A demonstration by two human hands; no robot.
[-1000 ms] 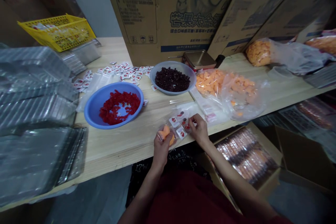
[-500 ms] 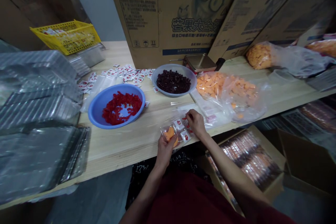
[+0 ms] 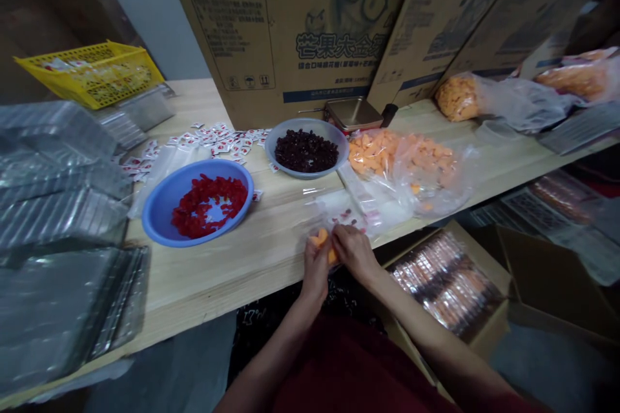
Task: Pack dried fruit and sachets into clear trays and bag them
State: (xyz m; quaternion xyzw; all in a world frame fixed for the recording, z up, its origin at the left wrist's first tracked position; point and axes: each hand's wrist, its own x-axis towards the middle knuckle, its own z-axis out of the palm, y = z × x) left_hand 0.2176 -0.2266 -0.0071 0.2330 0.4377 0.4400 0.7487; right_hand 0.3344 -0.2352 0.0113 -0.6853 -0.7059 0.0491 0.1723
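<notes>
Fingers of our left hand (image 3: 317, 266) and right hand (image 3: 357, 251) are pinching an orange fruit piece (image 3: 320, 238), risking dropping it off the table (image 3: 271, 251).

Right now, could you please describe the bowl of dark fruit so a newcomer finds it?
Find the cardboard box with the cartoon face on the wooden table. Just in front sits a grey bowl. Unlike the blue bowl of red pieces, it holds near-black fruit.

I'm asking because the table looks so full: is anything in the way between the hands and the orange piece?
Nothing visible is. The left hand and the right hand both grip the orange piece at the front edge of the table.
</notes>
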